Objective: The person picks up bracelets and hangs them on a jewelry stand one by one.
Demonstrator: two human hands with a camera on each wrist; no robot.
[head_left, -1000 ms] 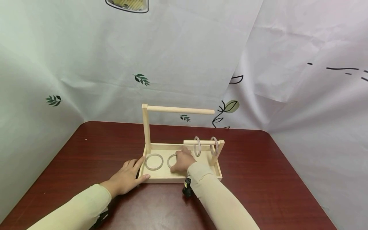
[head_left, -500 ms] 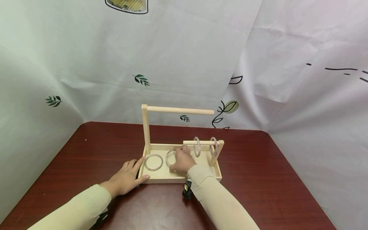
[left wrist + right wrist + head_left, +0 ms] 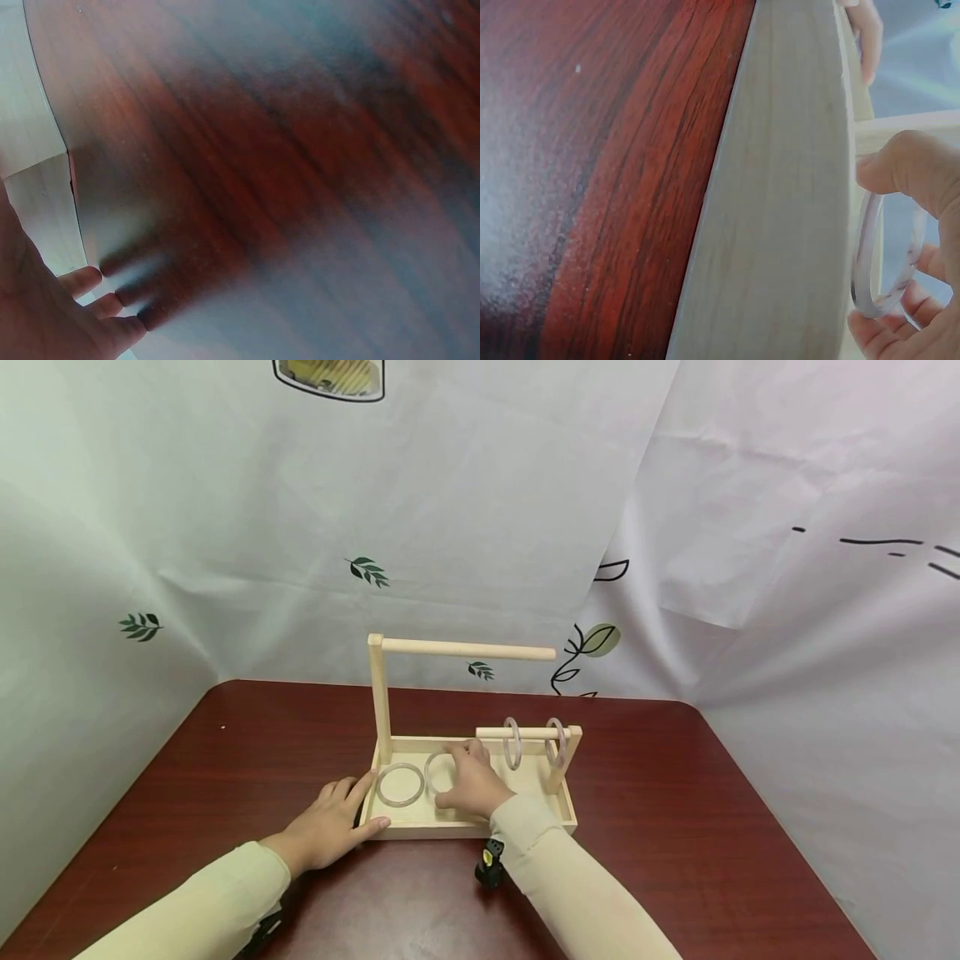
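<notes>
In the head view a pale wooden tray stand [image 3: 442, 832] sits on the table. My right hand [image 3: 480, 787] is over the tray's middle, thumb and fingertips gripping a pale translucent bangle [image 3: 429, 774] at opposite sides. The right wrist view shows this bangle [image 3: 865, 247] between thumb and fingers, beside the tray's front wall. Just left of it, a second bangle [image 3: 401, 804] lies flat in the tray. Two more, a near bangle [image 3: 517, 750] and an outer bangle [image 3: 562, 745], hang on the low rod [image 3: 492, 732]. My left hand [image 3: 322, 828] rests against the tray's left end, fingers extended.
A longer, higher rod [image 3: 468, 649] reaches rightward from the tall left post [image 3: 380, 702]. On the right stands a short post [image 3: 566, 760] bearing the low rod. The dark red wooden table [image 3: 660, 810] meets a white printed cloth [image 3: 480, 510] behind.
The right hand has shifted slightly left with its bangle, and more of that ring now shows beside the flat one. The left hand stays on the tray's end.
</notes>
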